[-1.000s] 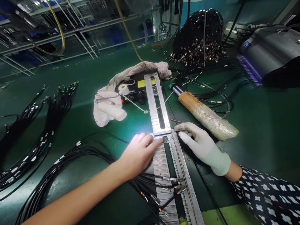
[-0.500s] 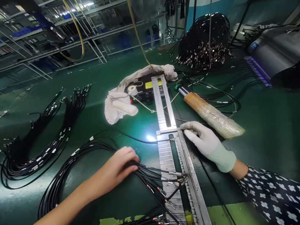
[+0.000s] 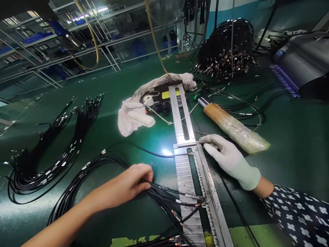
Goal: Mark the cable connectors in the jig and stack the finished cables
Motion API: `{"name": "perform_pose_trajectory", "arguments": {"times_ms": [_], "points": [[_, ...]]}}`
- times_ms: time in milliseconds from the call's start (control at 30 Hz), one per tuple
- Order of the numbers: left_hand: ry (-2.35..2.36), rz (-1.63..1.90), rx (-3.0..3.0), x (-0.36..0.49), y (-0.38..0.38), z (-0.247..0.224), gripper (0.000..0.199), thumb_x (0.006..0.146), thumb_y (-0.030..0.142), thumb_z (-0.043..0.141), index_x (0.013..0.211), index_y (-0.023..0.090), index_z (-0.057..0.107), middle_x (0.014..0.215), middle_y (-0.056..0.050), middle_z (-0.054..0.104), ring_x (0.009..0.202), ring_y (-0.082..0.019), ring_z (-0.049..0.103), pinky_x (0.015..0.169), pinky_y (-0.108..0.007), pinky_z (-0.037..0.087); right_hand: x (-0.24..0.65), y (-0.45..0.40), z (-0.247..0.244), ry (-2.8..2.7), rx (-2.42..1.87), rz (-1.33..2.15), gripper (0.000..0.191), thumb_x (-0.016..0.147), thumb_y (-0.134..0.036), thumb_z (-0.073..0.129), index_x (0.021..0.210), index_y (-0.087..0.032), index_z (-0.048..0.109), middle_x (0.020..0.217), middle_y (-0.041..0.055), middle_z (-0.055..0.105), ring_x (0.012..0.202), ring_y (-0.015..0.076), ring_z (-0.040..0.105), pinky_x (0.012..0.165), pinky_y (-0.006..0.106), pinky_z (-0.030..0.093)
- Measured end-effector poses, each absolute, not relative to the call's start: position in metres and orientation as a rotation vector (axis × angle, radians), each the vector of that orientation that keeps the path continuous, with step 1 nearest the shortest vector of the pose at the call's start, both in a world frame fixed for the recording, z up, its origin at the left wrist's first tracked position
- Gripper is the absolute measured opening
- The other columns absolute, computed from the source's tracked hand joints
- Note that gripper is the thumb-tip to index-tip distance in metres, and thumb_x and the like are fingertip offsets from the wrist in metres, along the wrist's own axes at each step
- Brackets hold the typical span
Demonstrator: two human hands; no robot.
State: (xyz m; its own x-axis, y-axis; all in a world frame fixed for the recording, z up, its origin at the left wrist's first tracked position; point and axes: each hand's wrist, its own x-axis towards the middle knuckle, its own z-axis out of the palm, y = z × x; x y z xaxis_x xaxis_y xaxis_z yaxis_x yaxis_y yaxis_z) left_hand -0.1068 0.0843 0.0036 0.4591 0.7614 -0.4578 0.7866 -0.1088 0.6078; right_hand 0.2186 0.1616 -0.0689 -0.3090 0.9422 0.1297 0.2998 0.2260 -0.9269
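My bare left hand (image 3: pixel 133 180) is curled, fingers and thumb closed over a bundle of black cables (image 3: pixel 164 193). Their stripped ends, with metal sleeves and coloured wires, lie across a slotted metal jig (image 3: pixel 185 178). Beyond that bundle, a single black cable (image 3: pixel 151 153) reaches the upper end of the jig's slot. My right hand (image 3: pixel 222 154), in a white glove, is bent at the top corner of the jig's side rail (image 3: pixel 209 185). Its thumb and forefinger are drawn close together there; whatever lies between them is hidden.
Behind the jig stands a black control box (image 3: pixel 164 99) with a white cloth (image 3: pixel 131 116) around it. A wrapped tool handle (image 3: pixel 233 127) lies right of it. More cable bundles (image 3: pixel 59 151) are at left, and a large coil (image 3: pixel 226 51) is at the back.
The left hand has shifted slightly down and its fingers have curled more. The whole view has moved a little; the gloved hand stays at the rail corner.
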Motion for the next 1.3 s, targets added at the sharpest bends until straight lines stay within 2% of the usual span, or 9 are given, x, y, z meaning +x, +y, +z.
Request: {"name": "perform_pose_trajectory", "arguments": {"times_ms": [100, 267, 467, 600, 800, 1167, 1300], "points": [[1.314, -0.036, 1.839, -0.105, 0.084, 0.004, 0.008, 0.094, 0.023, 0.052, 0.098, 0.021, 0.058, 0.095, -0.001, 0.057, 0.087, -0.015, 0.054, 0.076, -0.023, 0.044, 0.219, 0.162, -0.068, -1.756, -1.163, 1.096, 0.018, 0.095, -0.03, 0.052, 0.106, -0.024, 0.065, 0.111, 0.0032, 0.065, 0.105, 0.0222, 0.061, 0.091, 0.036, 0.051], [1.28, -0.004, 1.701, -0.105, 0.095, 0.004, 0.009, 0.088, 0.025, 0.058, 0.083, 0.018, 0.062, 0.082, 0.0, 0.058, 0.075, -0.014, 0.055, 0.066, -0.023, 0.045, 0.219, 0.162, -0.067, -1.778, -1.163, 1.078, 0.019, 0.095, -0.03, 0.052, 0.107, -0.024, 0.064, 0.111, 0.0035, 0.065, 0.104, 0.0226, 0.061, 0.093, 0.038, 0.05], [1.433, 0.442, 1.85, -0.08, 0.109, -0.009, 0.009, 0.088, 0.023, 0.06, 0.085, 0.017, 0.066, 0.083, -0.003, 0.064, 0.077, -0.016, 0.057, 0.07, -0.028, 0.047, 0.218, 0.162, -0.067, -1.772, -1.191, 1.077, 0.018, 0.094, -0.03, 0.053, 0.106, -0.024, 0.065, 0.111, 0.0038, 0.065, 0.104, 0.0232, 0.061, 0.091, 0.038, 0.051], [1.276, 0.631, 2.074, -0.036, 0.114, -0.03, 0.012, 0.092, 0.016, 0.054, 0.092, 0.018, 0.067, 0.088, -0.004, 0.063, 0.081, -0.016, 0.058, 0.073, -0.029, 0.048, 0.217, 0.163, -0.07, -1.764, -1.195, 1.062, 0.017, 0.094, -0.028, 0.052, 0.105, -0.024, 0.065, 0.11, 0.0032, 0.065, 0.104, 0.0226, 0.061, 0.091, 0.038, 0.05], [1.224, 0.614, 2.356, -0.016, 0.119, -0.045, 0.02, 0.097, 0.014, 0.042, 0.098, 0.016, 0.061, 0.091, -0.007, 0.057, 0.083, -0.018, 0.054, 0.074, -0.032, 0.049, 0.216, 0.163, -0.066, -1.77, -1.195, 1.051, 0.017, 0.094, -0.025, 0.051, 0.104, -0.023, 0.065, 0.108, 0.0028, 0.064, 0.104, 0.021, 0.06, 0.092, 0.037, 0.049], [1.232, 0.531, 2.716, -0.023, 0.125, -0.052, 0.023, 0.098, 0.01, 0.037, 0.09, 0.013, 0.059, 0.085, -0.007, 0.053, 0.078, -0.018, 0.046, 0.068, -0.03, 0.043, 0.217, 0.161, -0.065, -1.791, -1.165, 1.062, 0.017, 0.096, -0.023, 0.05, 0.105, -0.023, 0.064, 0.109, 0.0029, 0.063, 0.104, 0.0208, 0.059, 0.092, 0.036, 0.048], [1.109, 0.488, 2.829, -0.028, 0.126, -0.05, 0.024, 0.1, 0.013, 0.035, 0.094, 0.012, 0.059, 0.087, -0.007, 0.051, 0.076, -0.017, 0.043, 0.066, -0.03, 0.04, 0.218, 0.161, -0.065, -1.803, -1.148, 1.038, 0.016, 0.095, -0.022, 0.052, 0.105, -0.024, 0.065, 0.108, 0.0016, 0.063, 0.105, 0.02, 0.058, 0.094, 0.035, 0.047]]}}
